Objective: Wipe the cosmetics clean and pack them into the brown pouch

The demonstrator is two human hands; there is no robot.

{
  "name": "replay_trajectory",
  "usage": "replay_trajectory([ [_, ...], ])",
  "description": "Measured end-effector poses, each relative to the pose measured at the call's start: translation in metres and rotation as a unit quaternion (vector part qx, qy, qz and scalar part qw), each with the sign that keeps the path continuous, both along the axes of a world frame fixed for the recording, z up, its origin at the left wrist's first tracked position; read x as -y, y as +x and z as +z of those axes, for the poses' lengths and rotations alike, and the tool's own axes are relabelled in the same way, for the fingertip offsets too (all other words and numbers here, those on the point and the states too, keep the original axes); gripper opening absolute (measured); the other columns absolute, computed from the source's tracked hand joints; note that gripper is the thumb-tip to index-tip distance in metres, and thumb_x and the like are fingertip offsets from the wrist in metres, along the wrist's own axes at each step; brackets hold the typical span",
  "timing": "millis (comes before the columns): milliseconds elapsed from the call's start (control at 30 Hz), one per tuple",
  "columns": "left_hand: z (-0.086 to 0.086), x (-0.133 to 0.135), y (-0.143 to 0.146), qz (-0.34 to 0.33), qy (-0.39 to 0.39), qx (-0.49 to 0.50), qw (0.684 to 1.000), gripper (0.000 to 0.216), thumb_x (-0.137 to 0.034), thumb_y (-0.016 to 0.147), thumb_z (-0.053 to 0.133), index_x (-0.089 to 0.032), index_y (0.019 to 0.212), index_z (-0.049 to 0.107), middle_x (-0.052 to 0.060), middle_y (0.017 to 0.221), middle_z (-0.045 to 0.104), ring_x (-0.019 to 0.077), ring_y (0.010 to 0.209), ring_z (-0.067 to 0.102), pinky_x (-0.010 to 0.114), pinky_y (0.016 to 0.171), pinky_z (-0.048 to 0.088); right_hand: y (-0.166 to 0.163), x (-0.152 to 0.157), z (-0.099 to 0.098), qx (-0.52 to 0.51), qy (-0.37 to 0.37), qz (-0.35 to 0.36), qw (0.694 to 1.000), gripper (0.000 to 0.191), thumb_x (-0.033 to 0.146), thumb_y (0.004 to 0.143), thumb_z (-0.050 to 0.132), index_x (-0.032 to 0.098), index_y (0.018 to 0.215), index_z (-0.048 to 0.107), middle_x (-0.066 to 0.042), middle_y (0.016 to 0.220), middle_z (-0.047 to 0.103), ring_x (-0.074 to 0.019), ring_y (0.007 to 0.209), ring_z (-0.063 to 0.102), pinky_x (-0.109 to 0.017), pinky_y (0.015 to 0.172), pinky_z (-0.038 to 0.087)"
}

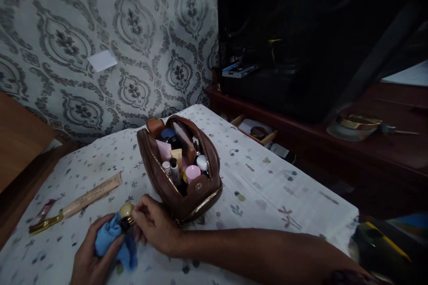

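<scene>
My left hand [87, 256] holds a blue cloth [113, 240] at the table's near edge. My right hand [155, 227] pinches a small dark bottle with a pale round cap [126, 214], pressed against the cloth. Just behind my right hand stands an open brown zip pouch [200, 191] packed with several tubes, small bottles and a pink-capped jar [192, 172]. To the left of my hands lies a long beige tube with a gold end [80, 203] on the flowered tablecloth [267, 187].
A small dark pink item [46, 208] lies near the tube. Patterned wallpaper with a white patch [102, 60] is behind. A dark wooden cabinet [368, 151] with a black unit, a round dish [354, 125] and an open drawer [256, 130] stands to the right.
</scene>
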State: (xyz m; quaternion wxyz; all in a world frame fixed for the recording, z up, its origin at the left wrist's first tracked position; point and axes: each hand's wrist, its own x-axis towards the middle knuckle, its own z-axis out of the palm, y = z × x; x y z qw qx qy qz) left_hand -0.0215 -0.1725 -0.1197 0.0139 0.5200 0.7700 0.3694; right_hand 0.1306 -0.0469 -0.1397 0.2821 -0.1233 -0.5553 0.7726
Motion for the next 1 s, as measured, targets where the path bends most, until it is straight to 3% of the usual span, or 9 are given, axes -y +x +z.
replay_trajectory([
  [200,0.007,-0.004,0.003,0.008,-0.009,0.124,0.992,0.043,-0.058,0.076,0.072,-0.021,0.099,0.067,0.003,0.089,0.075,0.0237,0.078,0.071,0.032,0.071,0.059,0.004,-0.001,0.003,0.010,0.005,-0.002,1.000,0.032,0.050,0.095,0.057,0.023,0.086,0.043,0.009,0.062,0.048,-0.0064,0.044,0.046,-0.016,0.040,0.033],
  [333,0.010,-0.007,0.009,0.004,-0.036,0.218,0.975,0.046,-0.058,0.076,0.072,-0.020,0.101,0.066,0.002,0.085,0.071,0.0207,0.074,0.066,0.029,0.069,0.055,0.004,-0.001,0.004,0.005,0.001,0.002,1.000,0.041,0.061,0.089,0.061,0.022,0.090,0.048,0.007,0.067,0.050,-0.0069,0.047,0.047,-0.018,0.042,0.036],
  [567,0.009,-0.009,0.013,-0.028,0.012,0.357,0.934,0.055,-0.058,0.068,0.080,-0.018,0.101,0.062,-0.002,0.078,0.063,0.0150,0.068,0.056,0.024,0.065,0.046,0.007,-0.003,0.008,0.001,0.042,0.013,0.999,0.043,0.062,0.088,0.063,0.021,0.097,0.056,0.006,0.070,0.052,-0.0079,0.052,0.049,-0.018,0.044,0.038],
  [767,0.014,-0.004,0.019,-0.074,-0.009,0.316,0.946,0.057,-0.045,0.070,0.085,-0.020,0.114,0.060,0.001,0.097,0.068,0.0186,0.086,0.063,0.028,0.080,0.050,0.006,-0.003,0.009,0.048,0.023,0.006,0.999,0.050,0.070,0.084,0.062,0.021,0.089,0.054,0.007,0.062,0.054,-0.0084,0.046,0.048,-0.019,0.041,0.036],
  [867,0.009,-0.002,0.017,-0.117,0.008,0.202,0.972,0.051,-0.041,0.076,0.082,-0.021,0.118,0.062,0.005,0.110,0.067,0.0215,0.100,0.063,0.033,0.090,0.050,0.005,-0.002,0.011,0.066,0.007,0.002,0.998,0.053,0.072,0.081,0.064,0.022,0.086,0.052,0.006,0.060,0.055,-0.0095,0.045,0.050,-0.019,0.040,0.036],
  [1000,0.005,0.000,0.012,-0.153,0.024,0.077,0.985,0.041,-0.041,0.087,0.072,-0.022,0.122,0.062,0.008,0.109,0.068,0.0223,0.102,0.064,0.035,0.093,0.051,0.006,-0.002,0.013,0.077,0.000,0.001,0.997,0.052,0.071,0.080,0.067,0.022,0.084,0.051,0.006,0.059,0.057,-0.0098,0.045,0.051,-0.020,0.040,0.036],
])
